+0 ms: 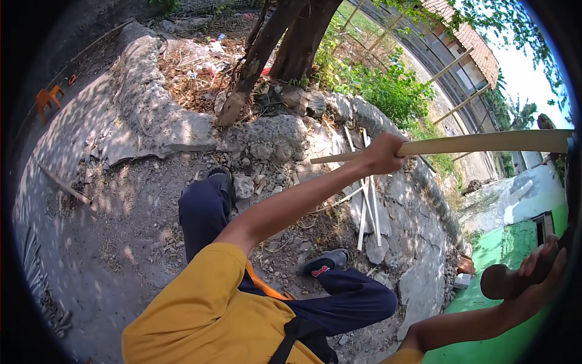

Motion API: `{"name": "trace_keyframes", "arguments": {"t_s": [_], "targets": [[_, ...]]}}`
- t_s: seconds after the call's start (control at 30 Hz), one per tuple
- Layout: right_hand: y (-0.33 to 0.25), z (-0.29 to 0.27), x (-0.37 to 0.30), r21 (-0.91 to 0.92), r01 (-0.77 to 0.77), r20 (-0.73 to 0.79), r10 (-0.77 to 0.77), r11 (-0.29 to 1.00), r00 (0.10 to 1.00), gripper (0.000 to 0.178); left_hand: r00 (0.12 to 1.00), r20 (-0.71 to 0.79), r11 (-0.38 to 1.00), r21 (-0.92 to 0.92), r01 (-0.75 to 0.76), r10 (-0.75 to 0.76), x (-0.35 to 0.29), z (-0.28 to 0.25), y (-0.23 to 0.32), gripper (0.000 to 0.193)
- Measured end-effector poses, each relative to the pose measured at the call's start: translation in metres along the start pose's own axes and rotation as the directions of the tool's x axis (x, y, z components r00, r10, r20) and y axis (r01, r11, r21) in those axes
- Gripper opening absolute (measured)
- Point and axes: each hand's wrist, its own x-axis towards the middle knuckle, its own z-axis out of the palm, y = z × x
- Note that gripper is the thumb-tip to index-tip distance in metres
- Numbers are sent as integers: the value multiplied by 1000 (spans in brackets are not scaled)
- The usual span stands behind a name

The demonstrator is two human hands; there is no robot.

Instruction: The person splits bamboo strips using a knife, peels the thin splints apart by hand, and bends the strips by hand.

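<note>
My left hand [384, 155] is closed round a long, flat, pale bamboo strip [485, 143], held level. Its narrow end sticks out left of the fist, and its wider end reaches the right rim. Lower at the right, the fingers of my right hand [539, 273] wrap round the dark wooden handle of a knife [498, 281]. The handle's rounded butt points left. A dark part of this tool rises along the rim towards the strip's far end; most of the blade is cut off there, and I cannot tell whether it touches the strip.
Several pale strips [371, 212] lie on the rubble past my feet. Behind them, a broken concrete edge [157, 124] borders a leaning tree trunk [306, 39]. A green wall [509, 249] stands at right, an orange plastic chair [48, 101] far left. A stick [63, 182] lies left.
</note>
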Motion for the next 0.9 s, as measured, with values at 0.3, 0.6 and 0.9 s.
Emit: {"name": "trace_keyframes", "arguments": {"t_s": [0.3,0.6,0.9], "targets": [[87,95,-60,-29,9,290,-1,1000,957,64,927,255,959,132,249,-276,-74,-4,-108,99],[100,94,-58,-18,-8,353,14,1000,936,68,877,260,910,17,415,-405,-84,-33,-100,75],[32,79,-54,24,109,183,-111,994,977,65,973,151,981,-57,186,-176,-9,4,-49,28]]}}
